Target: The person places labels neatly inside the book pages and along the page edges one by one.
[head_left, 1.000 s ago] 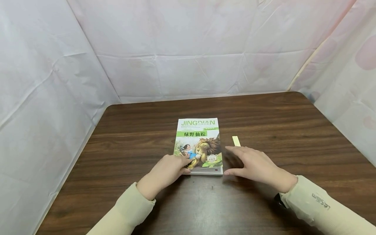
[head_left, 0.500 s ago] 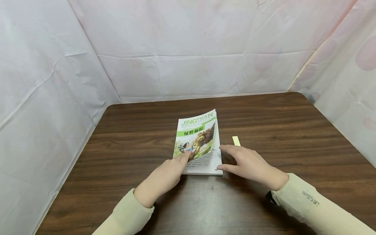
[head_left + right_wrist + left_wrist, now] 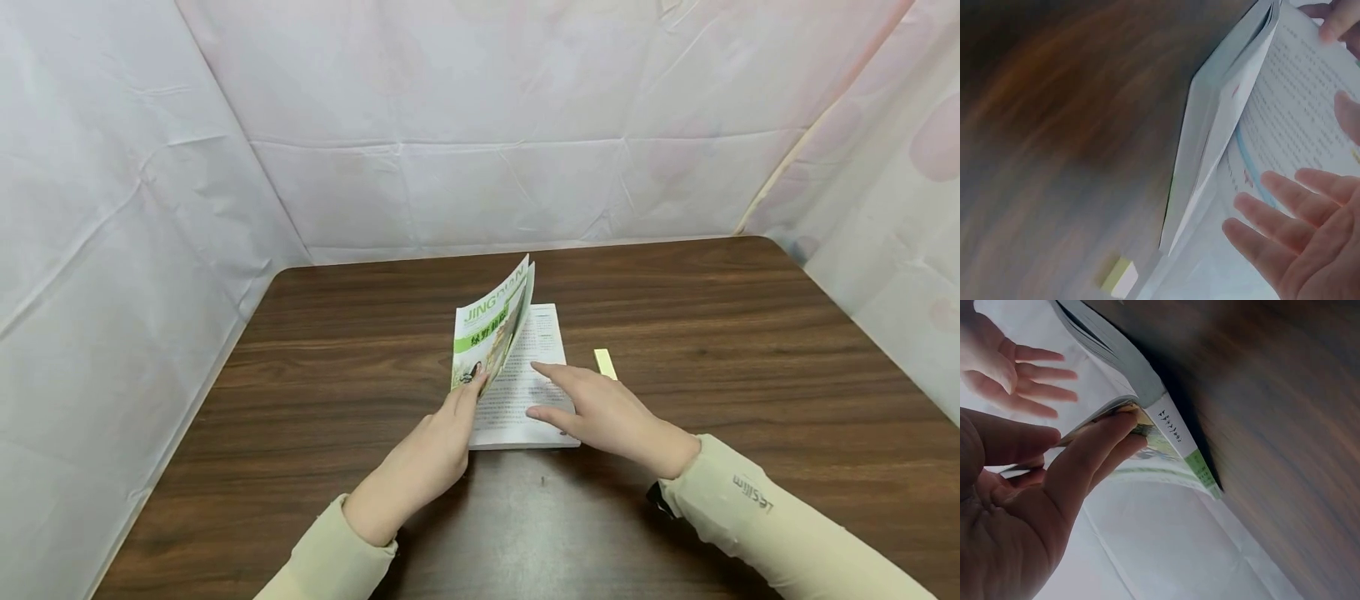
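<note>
A paperback book [image 3: 488, 333] lies on the table with its illustrated front cover lifted toward the left and printed pages showing. My left hand [image 3: 431, 450] pinches the raised cover near its lower edge; in the left wrist view the thumb is on one side and the fingers [image 3: 1094, 450] lie against the illustrated side. Above the exposed printed page [image 3: 517, 417] is my right hand [image 3: 600, 412], its fingers spread and straight, holding nothing. Whether it touches the paper I cannot tell. The book's spine [image 3: 1175, 431] faces the left wrist camera.
Just right of the book, a small pale yellow block [image 3: 604, 363] lies on the brown wood-grain table [image 3: 735, 333], partly hidden behind the right hand. White sheeting [image 3: 480, 192] hangs along the table's back and both sides.
The front cover, with some leaves, has risen and swung left, uncovering printed pages. My right hand has moved left from beside the book to over its page.
</note>
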`<act>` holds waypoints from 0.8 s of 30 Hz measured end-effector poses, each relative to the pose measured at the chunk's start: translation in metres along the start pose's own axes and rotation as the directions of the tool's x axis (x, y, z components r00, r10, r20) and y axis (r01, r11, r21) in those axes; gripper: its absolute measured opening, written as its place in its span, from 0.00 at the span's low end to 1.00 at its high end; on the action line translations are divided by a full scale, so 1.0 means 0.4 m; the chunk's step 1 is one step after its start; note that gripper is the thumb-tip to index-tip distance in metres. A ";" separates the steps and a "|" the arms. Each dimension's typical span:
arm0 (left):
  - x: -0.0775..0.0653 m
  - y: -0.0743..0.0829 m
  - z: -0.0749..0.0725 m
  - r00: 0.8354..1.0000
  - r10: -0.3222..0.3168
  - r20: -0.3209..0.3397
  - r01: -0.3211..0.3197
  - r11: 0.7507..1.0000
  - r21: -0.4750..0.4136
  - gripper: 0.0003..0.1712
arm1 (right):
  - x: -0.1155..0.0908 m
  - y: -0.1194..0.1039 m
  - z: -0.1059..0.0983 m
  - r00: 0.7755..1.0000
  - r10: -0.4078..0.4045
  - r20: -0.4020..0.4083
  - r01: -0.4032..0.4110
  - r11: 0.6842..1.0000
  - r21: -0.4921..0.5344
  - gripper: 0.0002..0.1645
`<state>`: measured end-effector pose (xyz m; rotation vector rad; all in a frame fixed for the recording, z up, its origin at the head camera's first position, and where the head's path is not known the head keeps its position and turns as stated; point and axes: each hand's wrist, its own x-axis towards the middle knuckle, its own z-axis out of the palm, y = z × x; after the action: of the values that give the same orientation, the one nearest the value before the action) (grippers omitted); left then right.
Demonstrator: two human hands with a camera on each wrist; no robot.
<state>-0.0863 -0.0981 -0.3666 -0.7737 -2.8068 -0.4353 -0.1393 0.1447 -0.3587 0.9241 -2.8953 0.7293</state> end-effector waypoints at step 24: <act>-0.007 0.024 0.014 0.986 -0.129 -0.108 0.114 0.984 -0.135 0.35 | 0.053 -0.087 0.095 0.983 -0.129 0.133 0.085 0.952 0.293 0.40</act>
<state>-0.0796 -0.0897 -0.3702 -0.5816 -2.7467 -0.6654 -0.1327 0.0915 -0.3744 1.2038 -2.8840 1.1385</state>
